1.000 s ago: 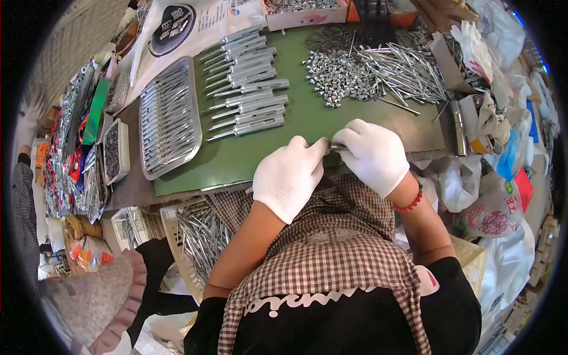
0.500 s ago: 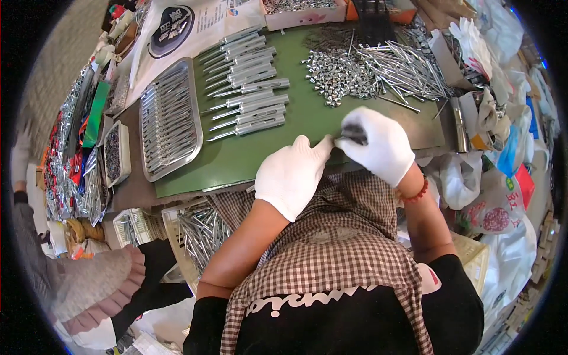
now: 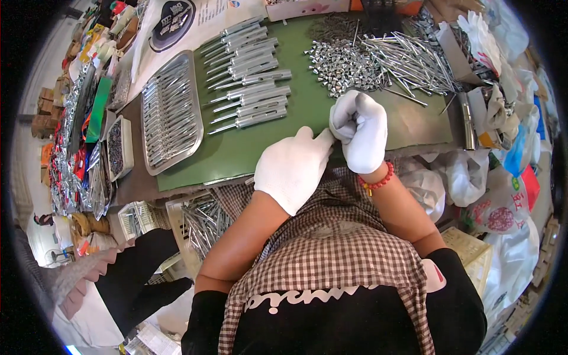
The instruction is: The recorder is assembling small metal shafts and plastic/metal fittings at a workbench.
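White knit gloves cover both of my hands at the front edge of a green mat (image 3: pixel 236 155). My left hand (image 3: pixel 291 173) is closed, back upward, with a small pale end poking out by its wrist side; whatever lies inside is hidden. Touching its fingertips, my right hand (image 3: pixel 361 133) is curled into a fist, its fingertips smudged grey, and its contents are hidden too. Beyond the right hand lie a heap of small shiny metal caps (image 3: pixel 343 70) and a pile of thin metal rods (image 3: pixel 411 62). Left of them, slotted metal tubes with pointed rods (image 3: pixel 260 119) lie in a column.
A metal tray (image 3: pixel 199 127) full of similar pointed pieces lies at the left. Beside it stands a small bin (image 3: pixel 121 148) of dark bits. A metal cylinder (image 3: pixel 467 121) is at the mat's right. Below the table, a crate holds metal tubes (image 3: pixel 207 219). Another person's dark-clothed legs (image 3: pixel 142 278) show lower left.
My right hand has turned from a sideways pinch to a more upright fist and shifted slightly left. The left hand stays nearly in place. The other person at the left has moved.
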`<state>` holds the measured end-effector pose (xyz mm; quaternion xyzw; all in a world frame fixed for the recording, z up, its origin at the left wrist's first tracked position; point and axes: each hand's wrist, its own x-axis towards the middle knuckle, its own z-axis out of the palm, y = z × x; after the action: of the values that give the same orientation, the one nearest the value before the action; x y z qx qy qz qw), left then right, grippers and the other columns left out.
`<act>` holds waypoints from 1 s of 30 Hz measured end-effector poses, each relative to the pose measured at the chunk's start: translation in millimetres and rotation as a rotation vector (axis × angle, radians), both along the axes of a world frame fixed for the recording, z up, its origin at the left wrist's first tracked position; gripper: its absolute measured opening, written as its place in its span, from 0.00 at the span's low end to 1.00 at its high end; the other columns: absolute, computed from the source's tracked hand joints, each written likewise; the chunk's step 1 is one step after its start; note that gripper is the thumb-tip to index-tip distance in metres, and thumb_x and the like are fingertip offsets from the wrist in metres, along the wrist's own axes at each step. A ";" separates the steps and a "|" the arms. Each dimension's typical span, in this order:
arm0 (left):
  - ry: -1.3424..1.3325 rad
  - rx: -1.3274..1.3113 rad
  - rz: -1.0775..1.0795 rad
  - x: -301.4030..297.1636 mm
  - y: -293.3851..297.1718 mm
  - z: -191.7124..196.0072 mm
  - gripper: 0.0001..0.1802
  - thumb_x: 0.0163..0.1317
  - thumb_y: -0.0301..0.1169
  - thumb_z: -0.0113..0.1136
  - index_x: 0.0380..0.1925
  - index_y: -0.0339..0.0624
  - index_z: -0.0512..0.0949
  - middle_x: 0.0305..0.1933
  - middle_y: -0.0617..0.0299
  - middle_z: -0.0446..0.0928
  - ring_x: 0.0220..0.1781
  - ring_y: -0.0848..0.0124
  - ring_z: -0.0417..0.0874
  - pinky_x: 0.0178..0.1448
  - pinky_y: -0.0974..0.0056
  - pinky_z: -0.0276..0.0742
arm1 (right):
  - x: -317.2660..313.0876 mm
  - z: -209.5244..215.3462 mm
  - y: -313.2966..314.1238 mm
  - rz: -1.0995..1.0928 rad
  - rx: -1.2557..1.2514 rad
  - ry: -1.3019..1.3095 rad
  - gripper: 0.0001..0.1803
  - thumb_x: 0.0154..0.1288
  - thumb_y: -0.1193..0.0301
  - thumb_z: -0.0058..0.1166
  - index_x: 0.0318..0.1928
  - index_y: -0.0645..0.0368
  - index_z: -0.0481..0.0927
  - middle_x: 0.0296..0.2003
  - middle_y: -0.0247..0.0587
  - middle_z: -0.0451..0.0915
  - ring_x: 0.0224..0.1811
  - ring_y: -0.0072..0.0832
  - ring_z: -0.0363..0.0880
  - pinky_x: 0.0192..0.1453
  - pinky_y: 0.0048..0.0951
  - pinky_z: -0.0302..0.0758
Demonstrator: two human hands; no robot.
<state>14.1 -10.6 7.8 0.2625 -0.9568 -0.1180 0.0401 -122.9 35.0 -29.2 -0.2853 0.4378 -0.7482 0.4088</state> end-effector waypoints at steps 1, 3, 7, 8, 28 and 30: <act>-0.030 -0.010 -0.007 1.4 -0.5 1.3 0.10 0.63 0.32 0.52 0.43 0.45 0.77 0.33 0.51 0.77 0.30 0.53 0.84 0.31 0.52 0.82 | 1.4 -2.1 0.0 0.017 0.002 -0.006 0.26 0.74 0.56 0.35 0.20 0.59 0.65 0.15 0.30 0.56 0.16 0.19 0.48 0.21 0.27 0.45; -0.036 -0.094 -0.021 -3.3 1.7 4.2 0.07 0.63 0.33 0.52 0.35 0.43 0.77 0.30 0.56 0.78 0.29 0.56 0.84 0.30 0.53 0.81 | 0.3 -8.1 2.4 -0.035 -0.046 -0.033 0.22 0.73 0.63 0.36 0.22 0.59 0.72 0.19 0.28 0.67 0.19 0.14 0.58 0.23 0.20 0.51; -0.009 -0.086 0.011 -20.1 5.5 -8.9 0.07 0.60 0.31 0.53 0.31 0.41 0.79 0.32 0.53 0.81 0.32 0.56 0.87 0.31 0.54 0.83 | -14.8 -15.6 2.0 -0.118 -0.069 0.001 0.22 0.72 0.59 0.35 0.23 0.55 0.71 0.19 0.32 0.69 0.18 0.20 0.61 0.21 0.25 0.53; 0.049 -0.102 0.001 -18.8 0.4 -16.1 0.08 0.61 0.32 0.54 0.31 0.41 0.79 0.31 0.54 0.81 0.32 0.57 0.87 0.32 0.54 0.83 | -7.7 -8.5 -5.2 -0.260 0.001 -0.265 0.22 0.72 0.60 0.33 0.22 0.54 0.70 0.17 0.31 0.66 0.16 0.20 0.58 0.19 0.25 0.49; 0.450 -0.436 0.409 135.0 8.3 -33.6 0.09 0.56 0.28 0.62 0.38 0.44 0.80 0.43 0.58 0.80 0.44 0.58 0.81 0.49 0.53 0.76 | -10.4 -9.3 -2.5 0.079 0.067 -0.057 0.22 0.76 0.55 0.38 0.33 0.60 0.73 0.19 0.28 0.62 0.16 0.18 0.57 0.21 0.23 0.51; 0.471 -0.384 0.254 91.2 -17.7 -20.8 0.10 0.55 0.30 0.63 0.39 0.45 0.80 0.43 0.59 0.80 0.46 0.58 0.81 0.50 0.55 0.76 | -9.2 -3.2 -1.6 0.078 0.106 -0.042 0.16 0.75 0.63 0.38 0.35 0.61 0.74 0.21 0.30 0.65 0.18 0.17 0.57 0.22 0.21 0.53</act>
<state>105.3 -28.2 -13.0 0.3331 -0.8855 0.0128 0.3237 -132.1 33.4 -32.4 -0.2641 0.4566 -0.7133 0.4613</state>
